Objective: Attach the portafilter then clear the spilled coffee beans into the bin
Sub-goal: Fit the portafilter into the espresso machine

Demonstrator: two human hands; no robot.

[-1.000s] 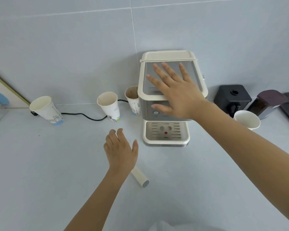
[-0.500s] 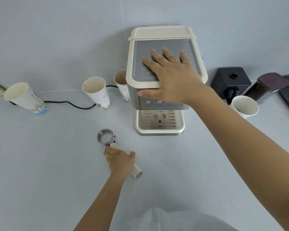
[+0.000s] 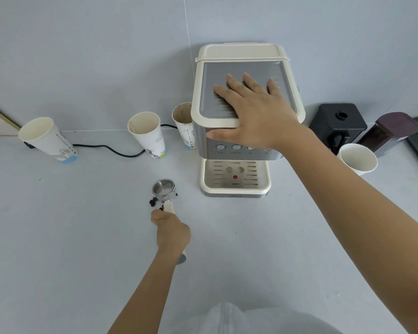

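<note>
Grey counter (image 3: 58, 237), four paper cups (image 3: 147, 133), one portafilter (image 3: 164, 189), one espresso machine (image 3: 241, 59)

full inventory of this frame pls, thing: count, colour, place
cream and steel espresso machine: 1, cream/silver, against the back wall, centre
steel portafilter with cream handle: 1, silver basket, on the counter left of the machine's drip tray
spilled coffee beans: a few, dark, on the counter around the portafilter's basket
printed paper cups: 3, white, row left of the machine; rightmost is stained brown inside
plain paper cup: 1, white, right of the machine
black box-shaped appliance: 1, black, right of the machine
dark lidded container: 1, maroon lid, far right
black power cable: 1, black, along the wall behind the cups
left hand: closed on the portafilter handle
right hand: flat on the machine's top
</note>
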